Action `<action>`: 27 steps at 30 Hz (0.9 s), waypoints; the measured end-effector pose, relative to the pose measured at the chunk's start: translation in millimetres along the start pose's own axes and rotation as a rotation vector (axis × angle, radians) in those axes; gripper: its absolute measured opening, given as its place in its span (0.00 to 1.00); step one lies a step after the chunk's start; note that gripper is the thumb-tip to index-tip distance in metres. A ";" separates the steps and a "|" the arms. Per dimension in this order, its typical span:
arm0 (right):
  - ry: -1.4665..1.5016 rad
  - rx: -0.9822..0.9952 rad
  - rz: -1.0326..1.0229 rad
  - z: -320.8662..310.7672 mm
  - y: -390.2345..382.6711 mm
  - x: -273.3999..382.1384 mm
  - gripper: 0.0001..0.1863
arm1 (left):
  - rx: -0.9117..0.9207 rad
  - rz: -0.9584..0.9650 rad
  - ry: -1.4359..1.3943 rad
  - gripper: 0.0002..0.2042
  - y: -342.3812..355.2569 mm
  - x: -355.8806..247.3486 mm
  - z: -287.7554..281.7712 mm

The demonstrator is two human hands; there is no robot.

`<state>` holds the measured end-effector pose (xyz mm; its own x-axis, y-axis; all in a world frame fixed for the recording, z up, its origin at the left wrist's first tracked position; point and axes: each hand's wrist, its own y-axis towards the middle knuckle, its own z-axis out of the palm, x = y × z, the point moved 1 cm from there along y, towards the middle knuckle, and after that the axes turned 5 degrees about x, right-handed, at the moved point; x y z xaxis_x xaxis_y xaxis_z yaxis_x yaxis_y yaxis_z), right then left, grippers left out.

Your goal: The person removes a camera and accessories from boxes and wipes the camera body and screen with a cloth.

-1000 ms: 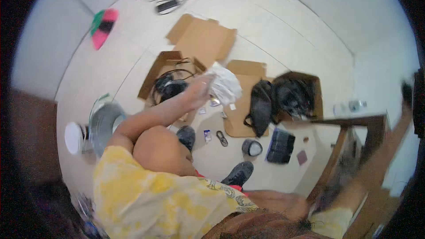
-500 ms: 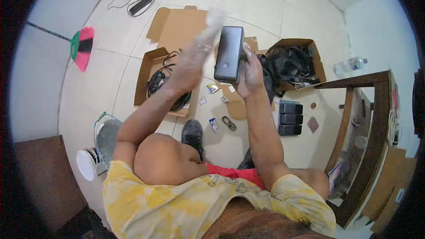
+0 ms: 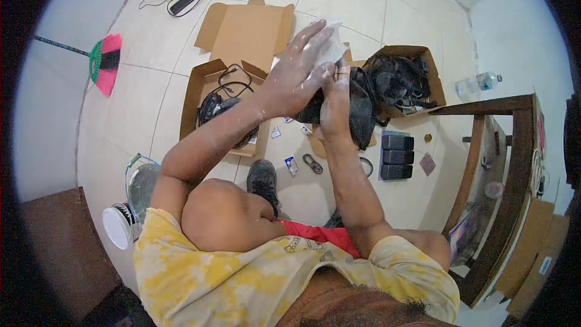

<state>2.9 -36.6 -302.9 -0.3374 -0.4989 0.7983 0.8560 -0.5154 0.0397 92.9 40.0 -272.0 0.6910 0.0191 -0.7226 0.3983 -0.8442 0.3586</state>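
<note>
My left hand [image 3: 295, 82] lies slantwise with its fingers stretched over a crumpled white tissue [image 3: 330, 47], which sticks out past the fingertips. Just beneath it, my right hand [image 3: 336, 100] is raised and curled at the dark grey box-shaped device. Most of that device is now covered by the left hand. A dark patch shows between the two hands, though I cannot tell its outline well. Both hands are above the floor, in front of a black bag [image 3: 363, 109].
An open cardboard box [image 3: 190, 106] with black cables stands left, another with black gear [image 3: 399, 82] right. Several black blocks [image 3: 397, 157], a carabiner-like clip [image 3: 312, 163] and small packets [image 3: 291, 166] lie on the floor. A wooden frame [image 3: 520, 145] stands right, a bucket [image 3: 144, 184] left.
My left hand has come down and right with the tissue, from beside the device to over it. The device's front face, visible before, is now covered.
</note>
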 end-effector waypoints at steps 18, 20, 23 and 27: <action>0.340 0.001 0.153 -27.5 4.5 7.1 0.33 | 0.133 -0.032 -0.084 0.37 -40.8 -4.4 18.6; 0.289 -0.109 0.249 -33.2 6.4 19.1 0.30 | 0.071 0.056 -0.034 0.37 -59.4 -8.6 34.3; 0.298 -0.130 0.194 -37.8 9.2 22.9 0.32 | 0.069 0.181 0.196 0.38 -65.7 -3.4 39.7; 0.061 -0.168 0.139 -48.5 7.7 1.3 0.33 | 0.086 0.234 0.320 0.40 -26.7 -5.4 22.0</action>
<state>-9.9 -75.0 -330.8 -0.2483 -0.6119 0.7509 0.8202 -0.5453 -0.1731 65.3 50.7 -290.6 0.9156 -0.0249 -0.4014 0.1648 -0.8872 0.4310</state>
